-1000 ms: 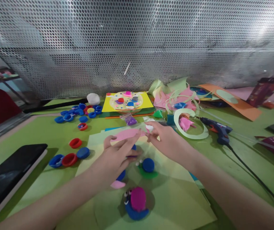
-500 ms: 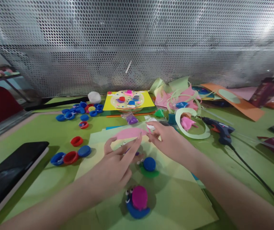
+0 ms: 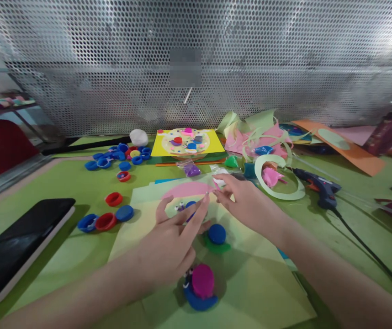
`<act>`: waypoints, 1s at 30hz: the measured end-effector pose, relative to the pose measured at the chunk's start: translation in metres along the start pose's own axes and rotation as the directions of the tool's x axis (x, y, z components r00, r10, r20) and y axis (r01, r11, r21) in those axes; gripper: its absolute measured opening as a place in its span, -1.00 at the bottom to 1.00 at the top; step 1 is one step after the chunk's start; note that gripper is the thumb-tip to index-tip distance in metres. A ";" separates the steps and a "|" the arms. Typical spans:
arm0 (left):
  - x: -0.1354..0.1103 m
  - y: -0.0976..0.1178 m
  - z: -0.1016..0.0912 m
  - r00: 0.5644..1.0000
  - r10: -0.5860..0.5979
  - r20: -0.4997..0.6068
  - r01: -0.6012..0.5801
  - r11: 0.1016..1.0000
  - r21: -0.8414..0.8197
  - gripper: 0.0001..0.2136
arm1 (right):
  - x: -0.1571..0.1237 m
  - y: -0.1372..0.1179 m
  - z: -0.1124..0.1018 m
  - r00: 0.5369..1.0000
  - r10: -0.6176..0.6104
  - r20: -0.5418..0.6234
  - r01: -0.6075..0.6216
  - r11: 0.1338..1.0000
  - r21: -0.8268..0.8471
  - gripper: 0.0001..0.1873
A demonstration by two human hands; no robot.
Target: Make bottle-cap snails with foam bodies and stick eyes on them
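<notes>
My left hand (image 3: pixel 173 235) hovers over a sheet of pale paper (image 3: pixel 261 283), fingers stretched and spread. A tiny pale speck shows at its index fingertip. Close by, my right hand (image 3: pixel 242 194) holds its thumb and index finger apart, the thumb almost at that fingertip. A packet with white and pink in it (image 3: pixel 219 182) shows between them; I cannot tell if they touch it. Below lie a snail with a magenta cap shell (image 3: pixel 203 281) and blue body, and a green one with a blue cap (image 3: pixel 217 234). Another googly-eyed figure (image 3: pixel 181 207) is partly hidden behind my left fingers.
Bottle caps (image 3: pixel 106 222) and a black phone (image 3: pixel 28 242) lie left. A decorated yellow card (image 3: pixel 155 148) stands at the back, with a purple clay packet (image 3: pixel 192 170) before it. Paper scraps (image 3: pixel 251 137), a paper ring (image 3: pixel 261 183) and a corded glue gun (image 3: pixel 322 187) lie right.
The whole view has shifted slightly to the right. My left hand has moved a little, showing more of the googly-eyed figure behind it. My right hand keeps its pose.
</notes>
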State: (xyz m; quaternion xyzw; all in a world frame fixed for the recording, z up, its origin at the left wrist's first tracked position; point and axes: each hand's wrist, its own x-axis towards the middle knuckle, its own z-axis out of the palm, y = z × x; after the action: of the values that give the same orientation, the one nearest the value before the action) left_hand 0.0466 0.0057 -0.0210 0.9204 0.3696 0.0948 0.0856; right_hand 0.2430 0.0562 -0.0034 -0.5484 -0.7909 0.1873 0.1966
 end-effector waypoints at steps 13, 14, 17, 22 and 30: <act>-0.003 -0.002 0.000 0.995 -0.061 -0.073 0.054 0.994 -0.095 -0.17 | 0.001 -0.001 -0.002 1.000 0.015 -0.023 -0.016 0.999 -0.041 -0.64; -0.003 -0.002 0.000 0.995 -0.068 -0.070 0.061 0.994 -0.094 -0.17 | 0.001 -0.001 -0.002 1.000 0.018 -0.019 -0.019 0.999 -0.039 -0.63; -0.003 -0.002 0.002 0.998 -0.041 -0.044 0.038 0.997 -0.068 -0.17 | 0.000 -0.003 -0.001 1.000 0.006 0.000 -0.006 1.000 -0.016 -0.62; -0.002 0.000 0.004 1.000 -0.030 0.000 0.030 0.996 -0.085 -0.18 | -0.001 -0.003 -0.001 1.000 -0.014 0.006 0.014 1.000 -0.024 -0.62; -0.004 -0.001 0.005 0.995 -0.078 -0.055 0.070 0.990 -0.120 -0.19 | 0.002 0.002 -0.001 0.998 -0.033 -0.049 0.028 0.994 -0.106 -0.65</act>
State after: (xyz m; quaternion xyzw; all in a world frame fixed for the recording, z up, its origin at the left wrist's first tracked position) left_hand 0.0445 0.0036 -0.0260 0.8961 0.3996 0.1408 0.1322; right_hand 0.2448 0.0590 -0.0036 -0.5504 -0.8028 0.1284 0.1901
